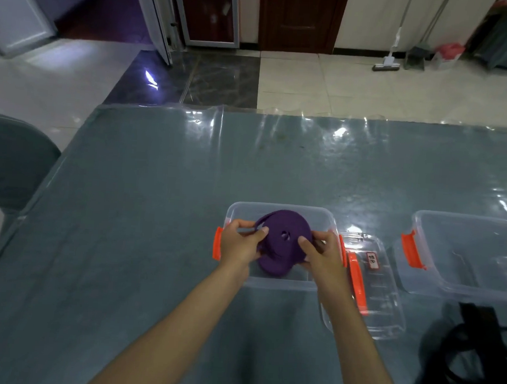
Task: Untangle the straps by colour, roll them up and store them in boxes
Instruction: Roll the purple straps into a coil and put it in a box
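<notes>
Both hands clasp the rolled purple strap (284, 242) over the open clear box (278, 211): left hand (241, 243) on its left edge, right hand (320, 252) on its right. The roll's lower edge seems to sit inside the box, and a black strap (471, 357) lies tangled at the table's (154, 215) right.

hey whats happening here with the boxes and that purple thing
A person is holding a rolled purple strap with both hands, left hand and right hand, over or just inside a clear box on the table. A lid lies beside that box, with a second, empty box further right. A tangle of black straps sits at the near right, not yet rolled.
</notes>
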The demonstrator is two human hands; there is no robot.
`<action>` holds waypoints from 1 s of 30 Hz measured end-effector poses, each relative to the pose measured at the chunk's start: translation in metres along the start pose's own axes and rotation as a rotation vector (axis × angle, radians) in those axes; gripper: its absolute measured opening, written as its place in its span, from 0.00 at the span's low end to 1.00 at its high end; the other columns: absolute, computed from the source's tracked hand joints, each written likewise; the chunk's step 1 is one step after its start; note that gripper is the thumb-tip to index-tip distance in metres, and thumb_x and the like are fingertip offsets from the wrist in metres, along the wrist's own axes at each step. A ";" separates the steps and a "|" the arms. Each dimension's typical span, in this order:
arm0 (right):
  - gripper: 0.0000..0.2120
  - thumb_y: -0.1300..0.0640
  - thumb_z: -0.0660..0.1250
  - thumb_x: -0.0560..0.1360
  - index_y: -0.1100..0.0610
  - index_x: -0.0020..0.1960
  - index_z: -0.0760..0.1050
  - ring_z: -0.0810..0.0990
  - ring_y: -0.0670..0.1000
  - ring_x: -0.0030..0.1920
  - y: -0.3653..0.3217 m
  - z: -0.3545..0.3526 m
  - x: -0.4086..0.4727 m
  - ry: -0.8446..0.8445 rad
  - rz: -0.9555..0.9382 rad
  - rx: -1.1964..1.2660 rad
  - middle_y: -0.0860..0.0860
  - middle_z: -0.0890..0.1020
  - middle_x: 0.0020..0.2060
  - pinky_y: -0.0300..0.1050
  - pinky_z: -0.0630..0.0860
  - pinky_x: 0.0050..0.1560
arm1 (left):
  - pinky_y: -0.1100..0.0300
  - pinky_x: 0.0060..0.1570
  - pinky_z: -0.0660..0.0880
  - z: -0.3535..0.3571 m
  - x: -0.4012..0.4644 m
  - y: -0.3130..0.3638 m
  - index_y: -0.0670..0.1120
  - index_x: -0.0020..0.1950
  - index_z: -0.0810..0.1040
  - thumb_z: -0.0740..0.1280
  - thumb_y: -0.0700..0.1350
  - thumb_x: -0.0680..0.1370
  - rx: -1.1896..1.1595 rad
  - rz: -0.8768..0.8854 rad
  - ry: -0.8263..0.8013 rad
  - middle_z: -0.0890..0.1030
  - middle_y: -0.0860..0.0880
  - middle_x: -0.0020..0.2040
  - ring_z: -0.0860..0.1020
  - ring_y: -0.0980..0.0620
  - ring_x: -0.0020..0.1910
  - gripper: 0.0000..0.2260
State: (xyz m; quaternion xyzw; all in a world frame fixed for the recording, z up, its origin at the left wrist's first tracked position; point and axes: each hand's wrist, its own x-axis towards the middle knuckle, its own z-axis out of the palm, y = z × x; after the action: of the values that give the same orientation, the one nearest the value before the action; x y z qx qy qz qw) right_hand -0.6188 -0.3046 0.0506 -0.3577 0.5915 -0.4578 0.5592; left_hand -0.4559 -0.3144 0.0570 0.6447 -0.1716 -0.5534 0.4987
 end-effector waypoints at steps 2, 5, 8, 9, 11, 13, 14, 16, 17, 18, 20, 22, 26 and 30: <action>0.06 0.63 0.69 0.83 0.54 0.53 0.73 0.83 0.56 0.56 0.003 -0.002 0.016 -0.060 0.052 -0.232 0.58 0.82 0.58 0.65 0.81 0.62 | 0.41 0.51 0.85 0.006 0.020 -0.009 0.45 0.48 0.75 0.76 0.35 0.79 0.095 0.009 0.036 0.84 0.39 0.52 0.85 0.37 0.51 0.10; 0.02 0.57 0.68 0.84 0.54 0.52 0.79 0.83 0.55 0.52 0.009 -0.005 0.041 -0.186 0.166 -0.579 0.56 0.84 0.53 0.58 0.81 0.59 | 0.41 0.56 0.83 0.014 0.046 -0.024 0.45 0.51 0.76 0.75 0.38 0.79 0.316 0.064 0.049 0.85 0.40 0.51 0.85 0.37 0.54 0.09; 0.11 0.53 0.67 0.83 0.57 0.62 0.79 0.81 0.56 0.52 0.022 -0.008 0.063 -0.278 0.273 -0.773 0.56 0.83 0.54 0.58 0.82 0.58 | 0.50 0.52 0.81 0.018 0.068 -0.036 0.46 0.53 0.73 0.74 0.40 0.80 0.519 0.044 0.051 0.82 0.45 0.49 0.83 0.43 0.51 0.10; 0.13 0.52 0.68 0.83 0.57 0.64 0.77 0.80 0.56 0.53 0.026 -0.008 0.068 -0.293 0.302 -0.785 0.55 0.82 0.55 0.55 0.82 0.52 | 0.51 0.53 0.80 0.020 0.075 -0.038 0.46 0.54 0.73 0.74 0.39 0.80 0.568 0.023 0.051 0.81 0.46 0.50 0.81 0.44 0.51 0.10; 0.18 0.50 0.69 0.82 0.55 0.69 0.74 0.80 0.57 0.57 0.032 -0.005 0.075 -0.333 0.358 -0.800 0.55 0.81 0.61 0.48 0.78 0.42 | 0.49 0.57 0.80 0.021 0.088 -0.043 0.45 0.56 0.73 0.74 0.38 0.80 0.646 -0.022 0.053 0.80 0.46 0.52 0.81 0.43 0.54 0.11; 0.18 0.48 0.69 0.82 0.56 0.68 0.75 0.79 0.57 0.57 0.040 -0.002 0.083 -0.381 0.392 -0.866 0.56 0.81 0.64 0.47 0.77 0.45 | 0.50 0.57 0.80 0.021 0.097 -0.046 0.43 0.60 0.76 0.73 0.37 0.80 0.712 -0.051 0.058 0.81 0.44 0.54 0.81 0.41 0.58 0.11; 0.19 0.48 0.69 0.82 0.58 0.68 0.76 0.79 0.56 0.56 0.044 0.000 0.085 -0.397 0.400 -0.896 0.57 0.81 0.63 0.47 0.77 0.48 | 0.51 0.57 0.79 0.021 0.101 -0.048 0.42 0.61 0.76 0.73 0.37 0.79 0.733 -0.057 0.068 0.82 0.43 0.56 0.82 0.41 0.59 0.12; 0.19 0.48 0.69 0.82 0.60 0.67 0.77 0.79 0.56 0.53 0.050 0.003 0.090 -0.410 0.397 -0.930 0.56 0.82 0.59 0.47 0.75 0.49 | 0.52 0.57 0.78 0.021 0.107 -0.053 0.42 0.60 0.76 0.73 0.37 0.79 0.743 -0.054 0.086 0.82 0.42 0.58 0.81 0.41 0.59 0.12; 0.19 0.48 0.69 0.82 0.59 0.67 0.78 0.79 0.55 0.51 0.052 0.004 0.091 -0.411 0.386 -0.938 0.56 0.81 0.57 0.46 0.74 0.48 | 0.52 0.55 0.78 0.021 0.108 -0.055 0.43 0.58 0.76 0.73 0.37 0.79 0.746 -0.052 0.093 0.82 0.42 0.58 0.81 0.41 0.58 0.10; 0.18 0.48 0.68 0.82 0.59 0.66 0.78 0.79 0.54 0.49 0.052 0.005 0.092 -0.409 0.379 -0.938 0.55 0.81 0.56 0.45 0.73 0.47 | 0.53 0.52 0.77 0.021 0.109 -0.057 0.44 0.56 0.75 0.73 0.37 0.80 0.754 -0.047 0.097 0.82 0.42 0.57 0.81 0.42 0.57 0.09; 0.17 0.48 0.68 0.82 0.59 0.64 0.78 0.78 0.53 0.48 0.050 0.004 0.092 -0.399 0.377 -0.938 0.55 0.80 0.54 0.45 0.73 0.46 | 0.55 0.49 0.75 0.019 0.109 -0.060 0.45 0.54 0.73 0.72 0.37 0.81 0.775 -0.030 0.079 0.81 0.44 0.53 0.81 0.42 0.57 0.09; 0.15 0.49 0.68 0.82 0.59 0.62 0.79 0.79 0.54 0.49 0.047 0.003 0.089 -0.403 0.355 -0.956 0.55 0.81 0.53 0.45 0.73 0.44 | 0.54 0.51 0.76 0.015 0.108 -0.059 0.44 0.56 0.73 0.73 0.38 0.81 0.796 -0.026 0.035 0.81 0.45 0.54 0.82 0.42 0.58 0.09; 0.14 0.55 0.68 0.83 0.57 0.66 0.80 0.81 0.56 0.57 0.033 0.003 0.068 -0.361 0.168 -0.948 0.57 0.84 0.61 0.43 0.74 0.49 | 0.55 0.49 0.74 0.008 0.096 -0.046 0.42 0.69 0.71 0.71 0.42 0.82 0.918 0.008 -0.083 0.79 0.45 0.56 0.78 0.45 0.53 0.18; 0.17 0.58 0.69 0.82 0.57 0.70 0.78 0.82 0.57 0.63 0.006 -0.009 0.022 -0.228 -0.138 -0.934 0.55 0.83 0.65 0.44 0.74 0.58 | 0.55 0.51 0.75 0.004 0.057 -0.030 0.43 0.67 0.74 0.68 0.41 0.82 1.083 0.233 -0.162 0.82 0.44 0.60 0.80 0.45 0.55 0.13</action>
State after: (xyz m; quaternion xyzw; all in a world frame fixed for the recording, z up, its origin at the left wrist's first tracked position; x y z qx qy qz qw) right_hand -0.6295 -0.3219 0.0373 -0.6568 0.6434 -0.1374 0.3685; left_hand -0.4507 -0.3471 0.0017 0.7411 -0.5392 -0.3750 0.1392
